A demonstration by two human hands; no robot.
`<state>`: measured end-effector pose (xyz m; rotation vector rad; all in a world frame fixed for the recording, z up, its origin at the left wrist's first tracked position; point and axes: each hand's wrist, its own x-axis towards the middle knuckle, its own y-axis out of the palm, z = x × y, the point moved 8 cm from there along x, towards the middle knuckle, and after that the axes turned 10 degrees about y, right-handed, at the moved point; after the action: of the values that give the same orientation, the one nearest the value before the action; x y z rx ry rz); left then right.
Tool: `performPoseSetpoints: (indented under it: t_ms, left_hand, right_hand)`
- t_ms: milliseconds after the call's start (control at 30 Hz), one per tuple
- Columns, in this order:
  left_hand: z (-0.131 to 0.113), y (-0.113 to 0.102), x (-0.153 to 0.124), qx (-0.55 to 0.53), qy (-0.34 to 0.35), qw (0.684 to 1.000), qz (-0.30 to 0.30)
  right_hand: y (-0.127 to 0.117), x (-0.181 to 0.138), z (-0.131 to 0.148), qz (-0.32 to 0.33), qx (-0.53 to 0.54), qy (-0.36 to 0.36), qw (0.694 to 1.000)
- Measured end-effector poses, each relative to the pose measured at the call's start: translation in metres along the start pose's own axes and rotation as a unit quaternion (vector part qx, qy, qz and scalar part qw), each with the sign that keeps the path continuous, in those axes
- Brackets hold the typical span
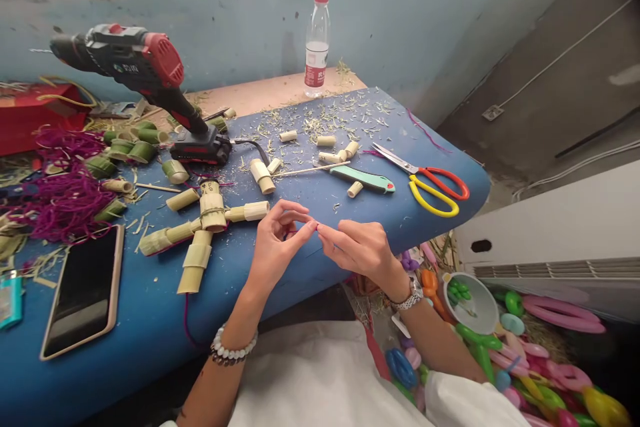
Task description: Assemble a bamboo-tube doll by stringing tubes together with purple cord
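Observation:
My left hand [276, 240] and my right hand [356, 248] meet over the near edge of the blue table [310, 260]. Their fingertips pinch together on a thin purple thread [316, 225] that is barely visible between them. Just left of my left hand lies a bamboo figure [203, 230] made of short tube pieces strung together, with a purple thread hanging from its lower end over the table edge.
A red and black cordless drill [145, 80] stands at the back left, by green bamboo rings [127, 147] and tangled purple thread [65, 193]. A phone [85, 290] lies at left. Scissors [425, 180], a teal utility knife [363, 178], loose bamboo pieces [263, 175] and a water bottle [317, 43] lie further back. Colourful plastic toys [500, 347] cover the floor at right.

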<state>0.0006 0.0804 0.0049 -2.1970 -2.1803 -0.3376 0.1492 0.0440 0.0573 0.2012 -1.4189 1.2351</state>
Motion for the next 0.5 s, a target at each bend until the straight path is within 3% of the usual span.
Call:
performPoseSetpoints:
  t_ms: [133, 267, 367, 500]
  left_hand:
    - [-0.001, 0.001, -0.001, 0.014, -0.003, 1.0, 0.006]
    - [-0.003, 0.001, -0.001, 0.023, 0.008, 1.0, 0.013]
    - [-0.004, -0.001, -0.001, 0.023, 0.024, 0.999, 0.0]
    - [-0.008, -0.005, -0.003, 0.031, 0.062, 0.997, -0.04]
  right_hand:
    - [-0.002, -0.001, -0.007, 0.005, 0.033, 0.016, 0.999]
    - [-0.001, -0.002, -0.018, 0.019, 0.115, 0.108, 0.987]
    - [0.005, -0.003, -0.025, 0.023, 0.18, 0.235, 0.955]
    - [0.02, -0.011, -0.024, 0.026, 0.256, 0.38, 0.889]
